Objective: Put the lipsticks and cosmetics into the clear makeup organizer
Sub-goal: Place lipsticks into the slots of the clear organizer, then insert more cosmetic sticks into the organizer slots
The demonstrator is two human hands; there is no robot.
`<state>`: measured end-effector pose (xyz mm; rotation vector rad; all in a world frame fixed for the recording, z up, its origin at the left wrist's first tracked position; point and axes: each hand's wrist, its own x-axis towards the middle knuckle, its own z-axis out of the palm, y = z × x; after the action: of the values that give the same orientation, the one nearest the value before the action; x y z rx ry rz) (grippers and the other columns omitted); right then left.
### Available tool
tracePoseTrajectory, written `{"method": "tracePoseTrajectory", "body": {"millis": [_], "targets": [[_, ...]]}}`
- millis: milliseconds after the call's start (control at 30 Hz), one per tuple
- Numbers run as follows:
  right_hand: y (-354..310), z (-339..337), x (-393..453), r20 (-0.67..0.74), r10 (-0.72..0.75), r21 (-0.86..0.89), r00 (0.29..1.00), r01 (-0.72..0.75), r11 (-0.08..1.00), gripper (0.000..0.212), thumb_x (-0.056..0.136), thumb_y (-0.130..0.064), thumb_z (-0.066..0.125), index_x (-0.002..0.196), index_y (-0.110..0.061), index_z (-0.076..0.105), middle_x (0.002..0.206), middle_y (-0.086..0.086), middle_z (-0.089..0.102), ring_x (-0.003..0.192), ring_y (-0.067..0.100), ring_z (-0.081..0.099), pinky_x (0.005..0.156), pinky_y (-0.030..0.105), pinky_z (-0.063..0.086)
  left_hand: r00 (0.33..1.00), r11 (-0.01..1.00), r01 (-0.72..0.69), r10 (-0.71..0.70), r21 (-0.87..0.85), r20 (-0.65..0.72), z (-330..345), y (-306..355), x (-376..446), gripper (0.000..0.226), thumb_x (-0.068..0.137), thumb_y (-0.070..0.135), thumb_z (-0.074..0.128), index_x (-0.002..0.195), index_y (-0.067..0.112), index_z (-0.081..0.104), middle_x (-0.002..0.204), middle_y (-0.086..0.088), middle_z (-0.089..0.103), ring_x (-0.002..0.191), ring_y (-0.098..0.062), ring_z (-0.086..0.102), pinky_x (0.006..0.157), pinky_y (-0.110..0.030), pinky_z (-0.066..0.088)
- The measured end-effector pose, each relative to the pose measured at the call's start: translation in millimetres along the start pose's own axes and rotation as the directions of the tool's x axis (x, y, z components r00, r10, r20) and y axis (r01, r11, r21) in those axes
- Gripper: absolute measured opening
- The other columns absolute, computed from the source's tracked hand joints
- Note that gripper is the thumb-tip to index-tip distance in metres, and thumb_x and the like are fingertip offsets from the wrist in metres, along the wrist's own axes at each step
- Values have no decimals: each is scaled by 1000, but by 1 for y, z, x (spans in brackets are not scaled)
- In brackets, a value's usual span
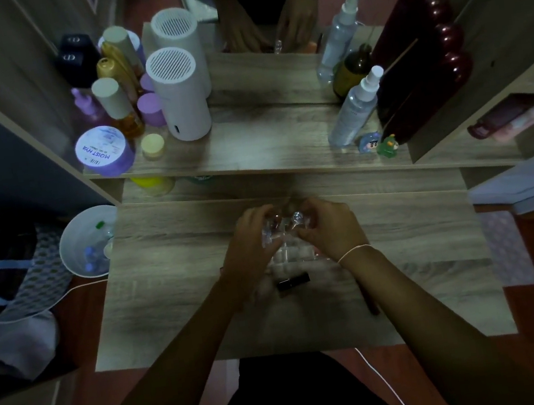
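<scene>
The clear makeup organizer (pixel 292 250) stands in the middle of the wooden desk (pixel 184 284), its grid of small cells showing between my hands. My left hand (pixel 250 239) grips its left side and my right hand (pixel 328 227) grips its right side, fingers curled over the far corners. A black lipstick (pixel 293 282) lies flat on the desk just in front of the organizer. A thin dark reddish pencil-like cosmetic (pixel 369 301) lies beside my right forearm. The dim light hides whether any cell holds something.
A raised shelf (pixel 267 146) behind carries a purple cream jar (pixel 104 151), several bottles, a white cylinder (pixel 180 93), spray bottles (pixel 354 109), small figurines (pixel 378 144) and a dark red mirror frame (pixel 419 51). A white bin (pixel 89 241) stands left of the desk; a white cable (pixel 390 388) hangs at the front.
</scene>
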<state>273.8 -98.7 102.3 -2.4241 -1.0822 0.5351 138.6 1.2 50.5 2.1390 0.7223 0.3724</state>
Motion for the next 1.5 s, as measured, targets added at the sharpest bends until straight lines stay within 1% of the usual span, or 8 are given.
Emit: {"method": "tracePoseTrajectory", "body": {"millis": [133, 300, 467, 633, 767, 967, 1100, 1500], "targets": [[7, -26, -11, -114, 22, 60, 993, -15, 998, 34, 68, -26, 82, 97, -18, 66, 87, 7, 74, 80, 25, 68, 74, 34, 54, 999, 999, -23, 24, 21, -48, -14, -5, -10, 71, 76, 32, 76, 134, 9, 42, 130, -18, 51, 119, -28, 48, 99, -35, 38], [39, -47, -30, -281, 194, 151, 940, -156, 976, 27, 71, -35, 80, 90, -22, 66, 67, -7, 61, 67, 17, 62, 63, 24, 44, 969, 968, -196, 215, 155, -120, -21, 8, -28, 49, 80, 20, 73, 123, 10, 50, 118, -22, 60, 109, -31, 54, 90, -35, 45], [81, -38, -58, -292, 420, 256, 859, -353, 900, 23, 73, -27, 78, 89, -13, 68, 74, 6, 67, 78, 30, 67, 75, 38, 53, 879, 847, -475, 471, 237, 80, 7, 24, -53, 23, 82, 13, 68, 102, 2, 67, 102, -22, 68, 90, -34, 66, 77, -39, 56], [105, -3, -81, -120, 562, 260, 819, -520, 814, 17, 75, -25, 77, 85, -17, 66, 87, 11, 73, 91, 33, 67, 80, 31, 48, 919, 906, -338, 259, 255, 298, 41, 24, -67, 28, 89, 9, 58, 116, 4, 60, 115, -19, 62, 104, -34, 58, 89, -45, 50], [112, 21, -89, -65, 600, 263, 798, -566, 781, 22, 73, -40, 75, 78, -23, 63, 94, 10, 74, 92, 31, 66, 79, 30, 48, 937, 869, -295, 182, 398, 299, 59, 19, -72, 27, 82, 7, 67, 109, 5, 65, 105, -18, 68, 91, -35, 65, 76, -46, 55], [124, 38, -95, -20, 467, 156, 884, -459, 875, 25, 73, -27, 76, 79, -8, 60, 84, 16, 67, 84, 33, 62, 68, 33, 44, 972, 832, -181, 69, 524, 225, 72, 18, -79, 38, 74, 16, 72, 110, 11, 63, 107, -13, 68, 90, -33, 65, 73, -40, 53], [129, 43, -98, 6, 439, 149, 898, -435, 888, 21, 72, -17, 74, 86, -10, 60, 97, 14, 62, 88, 30, 60, 72, 32, 45, 969, 830, -142, 6, 540, 246, 73, 16, -80, 41, 76, 15, 73, 115, 6, 61, 105, -19, 67, 91, -36, 64, 75, -43, 54], [119, 42, -106, 51, 239, 254, 970, -244, 936, 22, 78, -32, 72, 73, -18, 55, 78, -1, 64, 72, 16, 60, 66, 28, 44, 980, 905, -73, -12, 418, 198, 73, 25, -81, 34, 85, 11, 62, 118, 5, 56, 110, -20, 61, 99, -34, 58, 83, -45, 50]]}}
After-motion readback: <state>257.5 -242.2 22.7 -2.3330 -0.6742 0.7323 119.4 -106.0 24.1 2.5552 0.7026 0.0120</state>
